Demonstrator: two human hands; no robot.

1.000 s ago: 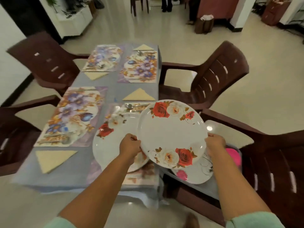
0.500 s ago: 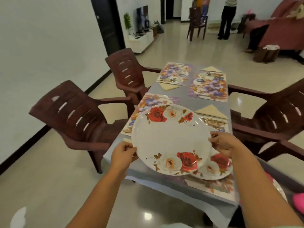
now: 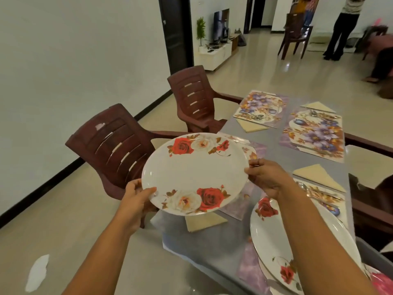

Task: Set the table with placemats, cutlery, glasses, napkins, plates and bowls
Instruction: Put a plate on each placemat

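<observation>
White round plate printed with red roses (image 3: 195,173) held level above the grey counter (image 3: 274,150).
Left hand (image 3: 136,196) and right hand (image 3: 268,177) pinch opposite rims, probably to steady it for the near-left floral placemat (image 3: 238,202).

White rose-print plate (image 3: 195,174) held tilted above worktop's near-left corner; second matching plate (image 3: 274,237) flat on placemat (image 3: 247,265) at near edge.

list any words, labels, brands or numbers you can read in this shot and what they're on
None: no readable text shows anywhere.
The held plate, gripped by the left hand and right hand, bears only printed roses.
The plate on the table and the placemats carry only flower prints.
The television in the far room is too small and blurred to show any brand.
</observation>
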